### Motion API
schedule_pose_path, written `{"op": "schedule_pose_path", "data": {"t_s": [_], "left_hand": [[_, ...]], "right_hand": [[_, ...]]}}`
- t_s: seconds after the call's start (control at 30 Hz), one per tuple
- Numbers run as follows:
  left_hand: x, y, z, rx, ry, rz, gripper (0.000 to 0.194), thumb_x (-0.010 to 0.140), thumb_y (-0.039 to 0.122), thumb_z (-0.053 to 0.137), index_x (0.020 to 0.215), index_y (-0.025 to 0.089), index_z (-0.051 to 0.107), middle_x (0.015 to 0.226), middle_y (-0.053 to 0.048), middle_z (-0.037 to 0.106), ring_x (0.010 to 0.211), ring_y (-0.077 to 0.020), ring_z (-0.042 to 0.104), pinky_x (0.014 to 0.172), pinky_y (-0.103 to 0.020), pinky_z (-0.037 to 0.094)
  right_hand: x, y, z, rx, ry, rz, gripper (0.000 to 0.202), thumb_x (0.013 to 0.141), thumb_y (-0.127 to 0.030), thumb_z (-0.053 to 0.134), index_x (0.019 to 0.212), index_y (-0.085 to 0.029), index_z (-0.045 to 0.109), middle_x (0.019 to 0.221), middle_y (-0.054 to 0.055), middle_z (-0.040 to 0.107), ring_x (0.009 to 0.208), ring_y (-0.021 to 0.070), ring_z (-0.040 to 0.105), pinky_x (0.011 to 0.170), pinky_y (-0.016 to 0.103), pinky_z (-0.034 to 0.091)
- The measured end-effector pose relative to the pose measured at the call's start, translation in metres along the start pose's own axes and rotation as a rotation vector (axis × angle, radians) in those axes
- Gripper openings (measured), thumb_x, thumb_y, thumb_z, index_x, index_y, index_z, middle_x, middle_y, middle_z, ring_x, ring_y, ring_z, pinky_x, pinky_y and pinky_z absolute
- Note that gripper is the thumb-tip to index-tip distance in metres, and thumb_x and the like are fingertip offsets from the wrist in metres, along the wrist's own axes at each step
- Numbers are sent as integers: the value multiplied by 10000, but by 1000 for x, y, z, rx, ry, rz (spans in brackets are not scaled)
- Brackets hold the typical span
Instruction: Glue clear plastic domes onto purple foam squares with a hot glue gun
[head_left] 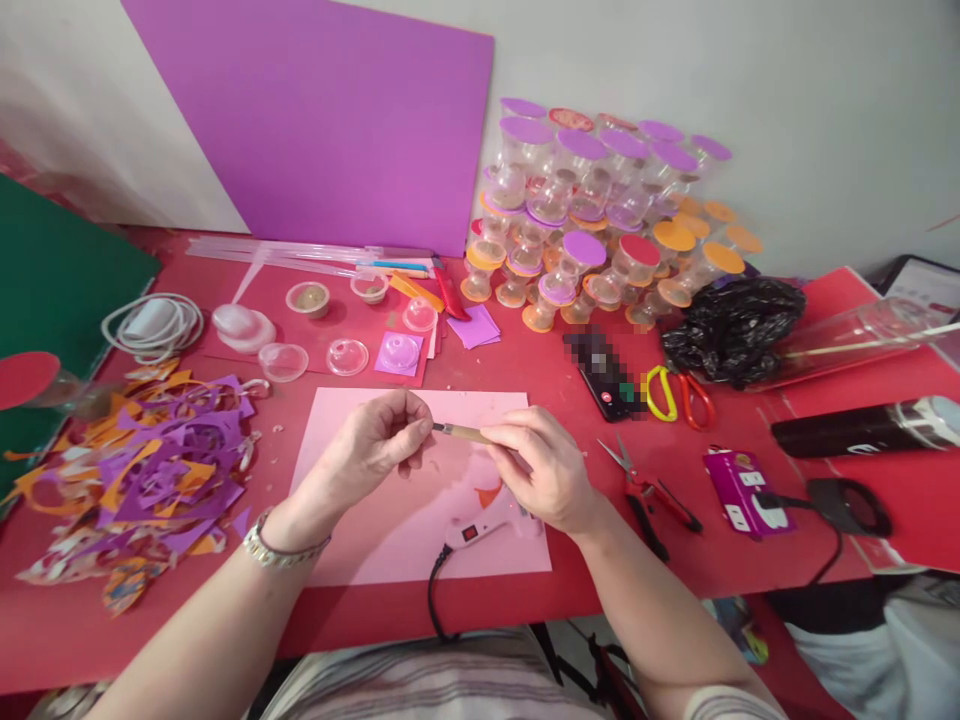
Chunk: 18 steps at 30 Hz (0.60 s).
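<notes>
My right hand [544,465] grips the wooden handle of a slim tool [466,433] with a metal collar; its exact kind does not show. My left hand [386,440] is closed in a pinch at the tool's dark end, so the tip is hidden. Both hands are above a pink sheet [360,550]. On that sheet, below my right hand, lies a pale glue gun [480,530] with a red switch and a black cord. A small orange scrap [489,494] lies beside it.
Purple and orange paper scraps [161,470] are heaped at left. Clear plastic domes [346,356] and small cups [307,298] stand behind the sheet. Stacked hourglass-shaped cups [555,200] fill the back. Rightward are a phone [604,380], scissors [679,395], pliers [652,490] and a black bottle [847,430].
</notes>
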<state>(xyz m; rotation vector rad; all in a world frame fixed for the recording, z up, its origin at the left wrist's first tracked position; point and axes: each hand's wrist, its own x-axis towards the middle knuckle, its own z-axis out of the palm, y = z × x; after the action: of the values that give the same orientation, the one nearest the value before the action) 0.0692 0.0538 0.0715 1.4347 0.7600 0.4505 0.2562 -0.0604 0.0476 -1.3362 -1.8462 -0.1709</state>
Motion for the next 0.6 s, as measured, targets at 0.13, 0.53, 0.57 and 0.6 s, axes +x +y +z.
{"op": "schedule_pose_path", "data": {"t_s": [0.13, 0.53, 0.57, 0.6], "left_hand": [[0, -1, 0, 15, 3, 2, 294, 751, 401, 668, 708, 166, 497, 544, 56, 533, 403, -48, 477, 391, -156, 393], [1, -2, -4, 49, -17, -12, 254, 741, 374, 642, 710, 164, 502, 537, 59, 520, 392, -43, 455, 377, -149, 371], [1, -3, -5, 56, -21, -14, 250, 740, 372, 640, 711, 165, 502, 532, 60, 519, 393, -44, 456, 377, -149, 373], [1, -3, -5, 62, -22, -16, 247, 740, 371, 638, 713, 166, 504, 526, 62, 516, 394, -46, 457, 378, -149, 375]], "right_hand": [[1, -1, -1, -2, -9, 2, 186, 906, -84, 551, 1041, -208, 583, 867, 57, 667, 801, 175, 634, 740, 318, 559], [0, 0, -1, 15, -33, 13, 182, 918, -98, 550, 1059, -209, 582, 887, 62, 665, 811, 172, 634, 745, 324, 568], [0, 0, -1, 17, -36, 12, 181, 920, -98, 547, 1058, -209, 582, 889, 62, 666, 814, 173, 634, 745, 325, 568], [0, 0, -2, 20, -37, 11, 179, 921, -98, 544, 1056, -209, 582, 889, 63, 665, 818, 175, 636, 746, 326, 568]]}}
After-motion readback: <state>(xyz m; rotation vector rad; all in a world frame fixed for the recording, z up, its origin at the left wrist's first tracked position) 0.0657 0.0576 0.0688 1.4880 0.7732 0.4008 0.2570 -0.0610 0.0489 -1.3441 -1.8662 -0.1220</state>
